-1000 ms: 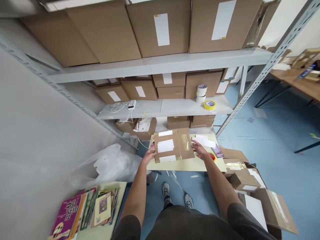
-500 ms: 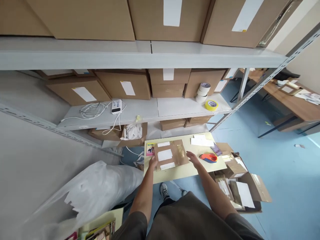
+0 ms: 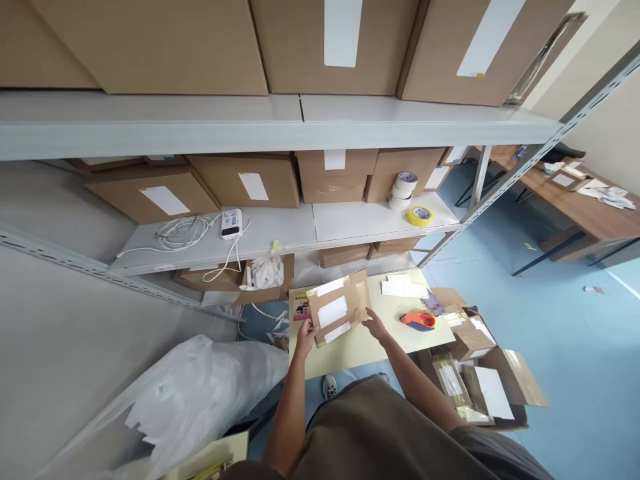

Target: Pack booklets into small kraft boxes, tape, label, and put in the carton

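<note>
A flat cardboard parcel (image 3: 354, 305) with white paper labels and clear tape is tilted above the pale yellow table (image 3: 320, 360). My left hand (image 3: 306, 335) grips its left edge, thumb on the upper face. At its lower right corner, my right hand (image 3: 373, 323) has its fingers closed on the cardboard. A colourful booklet (image 3: 302, 307) lies on the table behind the left edge, partly covered. To the right of my right hand rests an orange and blue tape dispenser (image 3: 419, 321). White paper sheets (image 3: 404, 288) lie at the table's back right.
An open carton (image 3: 510, 420) of parcels stands on the floor at right. Shelving ahead bears boxes (image 3: 245, 180), tape rolls (image 3: 419, 215) and a white power strip (image 3: 231, 224) with cables. A large white plastic bag (image 3: 215, 380) bulges at left.
The parcel has been lifted off the table and tilted. My right hand has moved left from beside it onto its corner. The camera view has shifted slightly.
</note>
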A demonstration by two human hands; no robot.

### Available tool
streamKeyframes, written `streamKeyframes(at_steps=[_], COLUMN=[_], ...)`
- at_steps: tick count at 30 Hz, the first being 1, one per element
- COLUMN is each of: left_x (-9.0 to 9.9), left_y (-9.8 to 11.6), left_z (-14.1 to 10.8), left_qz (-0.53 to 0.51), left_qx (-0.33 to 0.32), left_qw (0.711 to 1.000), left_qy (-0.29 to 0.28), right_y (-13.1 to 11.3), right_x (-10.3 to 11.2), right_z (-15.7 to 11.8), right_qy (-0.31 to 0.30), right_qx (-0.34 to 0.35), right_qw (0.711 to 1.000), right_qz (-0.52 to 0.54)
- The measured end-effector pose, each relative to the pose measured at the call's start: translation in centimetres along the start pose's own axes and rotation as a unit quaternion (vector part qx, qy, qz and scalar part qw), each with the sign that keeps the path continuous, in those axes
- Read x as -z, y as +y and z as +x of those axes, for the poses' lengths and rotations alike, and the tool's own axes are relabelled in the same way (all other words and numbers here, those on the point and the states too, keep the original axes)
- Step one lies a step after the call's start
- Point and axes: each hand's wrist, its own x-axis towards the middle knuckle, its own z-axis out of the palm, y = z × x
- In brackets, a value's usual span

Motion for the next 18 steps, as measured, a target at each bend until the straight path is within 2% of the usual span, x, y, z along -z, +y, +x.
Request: streamKeyframes(at_steps=[2,4,7,14,18], left_x=[-0.2,-0.7,-1.6,-3.6,-4.3], left_y=[0.7,1.4,2.1,2.3,2.1], left_z=[-0.5,-1.0,-1.5,-2.1,-2.0], left_qz=[0.003,0.004,0.025,0.070,0.109], left_qx=[-0.023,-0.028,-0.024,-0.025,-0.028], left_qw=[1.000,1.000,0.999,0.997,0.991], left_qy=[-0.005,-0.014,-0.023,0.009,0.068], right_y=[-0.8,-1.7,-3.0,-4.3,-4.7], right_x=[1.2,2.6,4.5,7.8,9.2], right_z=[2.1,3.7,5.2,5.2,4.4], right_qy=[0.051,0.087,0.092,0.095,0.070], right_qx=[-0.040,-0.035,-0.008,-0.002,0.020], right_qw=[0.998,0.995,0.995,0.989,0.988], right_qz=[0.019,0.029,0.048,0.112,0.134])
